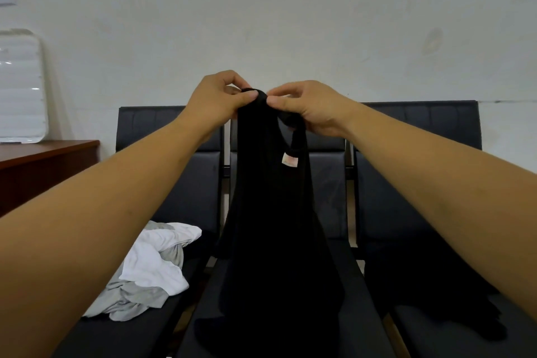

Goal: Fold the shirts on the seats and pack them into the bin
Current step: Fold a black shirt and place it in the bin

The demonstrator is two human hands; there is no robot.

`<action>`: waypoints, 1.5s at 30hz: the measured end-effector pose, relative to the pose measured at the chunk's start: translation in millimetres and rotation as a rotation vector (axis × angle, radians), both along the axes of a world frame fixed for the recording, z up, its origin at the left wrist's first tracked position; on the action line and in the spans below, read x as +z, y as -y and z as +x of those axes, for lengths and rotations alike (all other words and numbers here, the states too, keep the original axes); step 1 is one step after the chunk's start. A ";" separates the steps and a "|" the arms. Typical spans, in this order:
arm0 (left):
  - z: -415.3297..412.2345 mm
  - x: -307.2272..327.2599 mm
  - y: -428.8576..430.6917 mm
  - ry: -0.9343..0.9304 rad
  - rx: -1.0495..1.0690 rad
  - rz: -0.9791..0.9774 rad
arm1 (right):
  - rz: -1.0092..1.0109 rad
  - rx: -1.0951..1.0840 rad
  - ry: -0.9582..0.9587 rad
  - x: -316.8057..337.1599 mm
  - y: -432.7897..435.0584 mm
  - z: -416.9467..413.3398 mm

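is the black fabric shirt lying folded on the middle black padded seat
No, the left hand and right hand pinch the black fabric shirt by its top and it hangs down over the middle seat.

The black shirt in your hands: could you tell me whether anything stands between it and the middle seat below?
Nothing visible does. The left hand and right hand pinch the top of the black shirt, which hangs onto the middle seat. The white and grey shirts lie on the left seat, a dark garment on the right seat.
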State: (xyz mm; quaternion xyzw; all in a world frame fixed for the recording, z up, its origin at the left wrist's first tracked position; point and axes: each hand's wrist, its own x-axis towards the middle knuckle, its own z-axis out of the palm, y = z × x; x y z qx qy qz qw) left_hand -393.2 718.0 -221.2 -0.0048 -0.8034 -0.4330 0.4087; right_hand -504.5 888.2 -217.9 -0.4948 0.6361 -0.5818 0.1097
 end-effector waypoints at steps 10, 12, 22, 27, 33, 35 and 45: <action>-1.9 -85.6 -12.2 0.336 -0.466 0.328 | -0.025 -0.111 0.075 -12.7 22.6 10.2; -1.4 -119.2 -10.0 0.559 -0.453 0.167 | -0.032 -0.183 0.113 -11.2 24.6 9.0; -11.5 -185.4 -31.3 0.603 -0.555 0.722 | 0.064 -0.447 0.522 -66.3 40.7 -37.4; -17.5 -178.6 -28.8 0.443 -0.627 0.972 | 0.170 -0.230 0.760 -122.1 29.6 -47.6; -24.2 -177.2 -13.6 0.368 -0.587 1.047 | 0.444 0.068 0.856 -200.8 -0.6 -50.2; -25.5 -177.4 -9.3 0.361 -0.551 1.050 | 0.504 0.138 0.834 -217.0 -8.3 -51.4; -20.8 -186.4 15.2 0.486 -0.333 1.003 | 0.389 0.226 0.741 -227.7 -39.2 -43.2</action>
